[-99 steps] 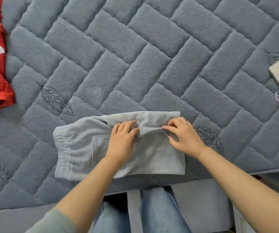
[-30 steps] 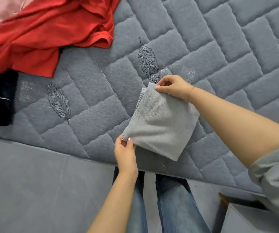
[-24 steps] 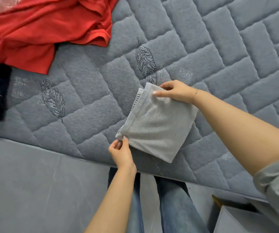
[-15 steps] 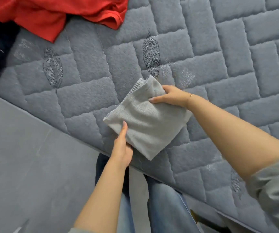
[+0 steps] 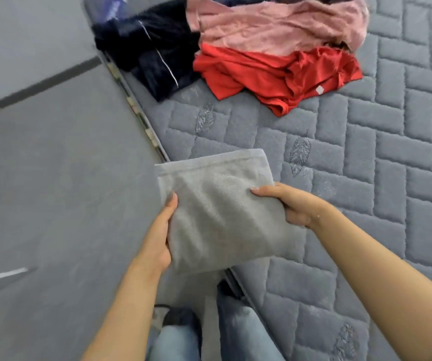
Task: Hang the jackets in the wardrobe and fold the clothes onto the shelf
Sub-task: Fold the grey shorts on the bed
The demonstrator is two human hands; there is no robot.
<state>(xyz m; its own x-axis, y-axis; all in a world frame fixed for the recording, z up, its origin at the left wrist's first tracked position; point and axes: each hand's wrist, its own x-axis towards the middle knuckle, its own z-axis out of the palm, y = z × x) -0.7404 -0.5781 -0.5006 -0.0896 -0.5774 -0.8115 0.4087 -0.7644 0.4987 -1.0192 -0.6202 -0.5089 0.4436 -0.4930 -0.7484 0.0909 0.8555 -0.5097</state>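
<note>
A folded light grey garment (image 5: 220, 207) is held up off the bed, over the bed's edge. My left hand (image 5: 161, 235) grips its left side, thumb on top and fingers under the cloth. My right hand (image 5: 291, 204) grips its right side the same way. At the top of the view, a heap of unfolded clothes lies on the bed: a red garment (image 5: 269, 74), a pink one (image 5: 274, 24) behind it, and a dark navy one with a thin white stripe (image 5: 152, 53) at the left.
The grey quilted bed cover (image 5: 366, 178) fills the right side. Its edge (image 5: 142, 118) runs diagonally from upper left to lower middle. Grey floor (image 5: 53, 191) lies to the left. My legs in blue jeans (image 5: 238, 334) stand at the bottom.
The folded grey garment has been lifted off the bed and carried left over the edge. My left hand shifted from its corner to its side. The view swung left, showing the clothes heap.
</note>
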